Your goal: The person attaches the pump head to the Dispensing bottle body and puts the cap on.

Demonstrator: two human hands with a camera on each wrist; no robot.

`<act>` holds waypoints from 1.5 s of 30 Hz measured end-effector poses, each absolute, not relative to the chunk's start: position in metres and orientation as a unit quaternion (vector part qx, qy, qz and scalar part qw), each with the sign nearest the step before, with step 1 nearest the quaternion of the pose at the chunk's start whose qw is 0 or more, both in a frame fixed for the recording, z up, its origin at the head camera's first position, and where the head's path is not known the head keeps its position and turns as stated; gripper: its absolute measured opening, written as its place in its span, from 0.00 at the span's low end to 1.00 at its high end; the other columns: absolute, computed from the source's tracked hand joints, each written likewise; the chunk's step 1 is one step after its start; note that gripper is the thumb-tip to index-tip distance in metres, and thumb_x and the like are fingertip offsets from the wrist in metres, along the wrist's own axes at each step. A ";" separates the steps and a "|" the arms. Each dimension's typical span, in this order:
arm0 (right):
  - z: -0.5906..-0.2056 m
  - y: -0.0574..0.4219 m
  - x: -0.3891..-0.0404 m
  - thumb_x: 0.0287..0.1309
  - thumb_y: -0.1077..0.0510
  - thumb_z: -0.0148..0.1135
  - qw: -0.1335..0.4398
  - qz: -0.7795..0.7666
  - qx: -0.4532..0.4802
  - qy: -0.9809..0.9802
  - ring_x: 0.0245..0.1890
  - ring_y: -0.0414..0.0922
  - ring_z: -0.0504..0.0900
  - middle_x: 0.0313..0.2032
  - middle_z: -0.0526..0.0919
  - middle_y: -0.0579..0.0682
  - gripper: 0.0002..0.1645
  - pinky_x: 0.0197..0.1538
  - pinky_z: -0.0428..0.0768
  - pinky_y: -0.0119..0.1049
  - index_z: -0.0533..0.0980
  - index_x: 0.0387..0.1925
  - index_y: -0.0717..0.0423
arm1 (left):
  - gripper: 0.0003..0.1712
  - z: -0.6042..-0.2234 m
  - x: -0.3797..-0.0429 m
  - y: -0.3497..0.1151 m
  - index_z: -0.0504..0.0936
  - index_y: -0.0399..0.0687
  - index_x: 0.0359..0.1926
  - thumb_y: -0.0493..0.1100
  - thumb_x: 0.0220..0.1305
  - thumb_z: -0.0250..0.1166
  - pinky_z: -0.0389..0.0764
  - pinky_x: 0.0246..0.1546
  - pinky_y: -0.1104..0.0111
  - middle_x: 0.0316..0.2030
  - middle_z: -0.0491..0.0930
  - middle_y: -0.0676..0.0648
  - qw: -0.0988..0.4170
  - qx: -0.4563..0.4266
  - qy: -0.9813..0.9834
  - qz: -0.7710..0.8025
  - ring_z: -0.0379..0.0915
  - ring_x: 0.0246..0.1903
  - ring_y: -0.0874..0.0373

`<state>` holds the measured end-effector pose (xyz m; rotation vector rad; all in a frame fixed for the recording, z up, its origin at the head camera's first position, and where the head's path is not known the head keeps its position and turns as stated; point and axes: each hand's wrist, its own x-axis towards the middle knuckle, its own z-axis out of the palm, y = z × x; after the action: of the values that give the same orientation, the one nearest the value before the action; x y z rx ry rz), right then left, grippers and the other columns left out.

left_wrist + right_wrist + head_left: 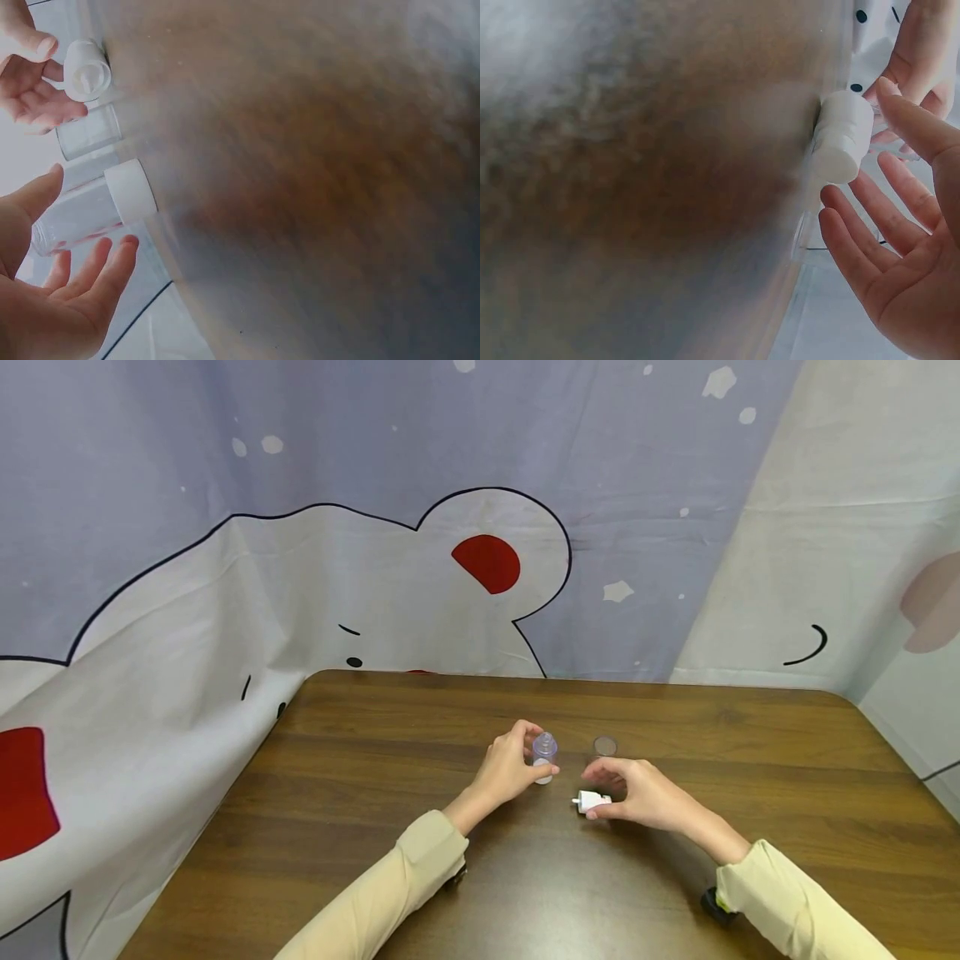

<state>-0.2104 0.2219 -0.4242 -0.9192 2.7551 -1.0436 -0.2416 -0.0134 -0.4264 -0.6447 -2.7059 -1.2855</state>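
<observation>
Clear bottle (545, 750) upright on the wooden table (360, 752), white pump top (594, 802) on its side.
The left hand (508, 767) spreads loosely around the bottle (any liquid inside is too unclear to tell); the right hand (647, 793) stands wide about the pump top, near a transparent cap (604, 746).
</observation>
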 end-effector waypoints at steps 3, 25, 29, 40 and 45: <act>-0.425 0.223 -0.210 0.46 0.49 0.75 0.037 -0.342 -0.305 0.888 0.43 0.50 0.83 0.42 0.84 0.51 0.26 0.45 0.82 0.41 0.77 0.44 0.58 | 0.32 -0.426 -0.242 -0.013 0.71 0.40 0.53 0.43 0.50 0.76 0.80 0.41 0.66 0.44 0.83 0.41 0.025 -0.205 -0.878 -0.431 0.82 0.40 0.50; -0.429 0.222 -0.212 0.43 0.58 0.77 0.037 -0.340 -0.315 0.885 0.38 0.39 0.81 0.36 0.83 0.46 0.23 0.41 0.83 0.35 0.77 0.42 0.56 | 0.27 -0.427 -0.240 -0.014 0.70 0.38 0.49 0.38 0.50 0.75 0.80 0.39 0.69 0.41 0.83 0.40 0.005 -0.217 -0.862 -0.458 0.82 0.38 0.50; -0.429 0.221 -0.212 0.43 0.60 0.76 0.043 -0.341 -0.312 0.886 0.36 0.38 0.81 0.35 0.83 0.46 0.22 0.39 0.83 0.34 0.77 0.42 0.56 | 0.27 -0.427 -0.238 -0.014 0.70 0.37 0.49 0.37 0.51 0.74 0.80 0.38 0.69 0.41 0.83 0.40 0.003 -0.220 -0.860 -0.460 0.82 0.38 0.50; -0.428 0.222 -0.210 0.46 0.62 0.74 0.051 -0.325 -0.312 0.891 0.35 0.36 0.80 0.34 0.83 0.44 0.17 0.36 0.82 0.32 0.78 0.40 0.54 | 0.27 -0.427 -0.229 -0.010 0.70 0.37 0.48 0.37 0.51 0.74 0.80 0.36 0.71 0.41 0.83 0.40 -0.002 -0.224 -0.857 -0.464 0.82 0.38 0.49; -0.428 0.222 -0.209 0.48 0.63 0.72 0.048 -0.308 -0.322 0.894 0.34 0.35 0.80 0.33 0.83 0.42 0.15 0.36 0.81 0.30 0.78 0.39 0.52 | 0.26 -0.427 -0.226 -0.008 0.70 0.38 0.48 0.37 0.52 0.74 0.80 0.35 0.73 0.40 0.84 0.41 -0.001 -0.224 -0.857 -0.464 0.83 0.38 0.50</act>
<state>-0.2089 0.2218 -0.4277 -0.9825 2.7248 -0.9381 -0.2256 -0.0076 -0.4274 -0.7045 -2.6939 -1.4603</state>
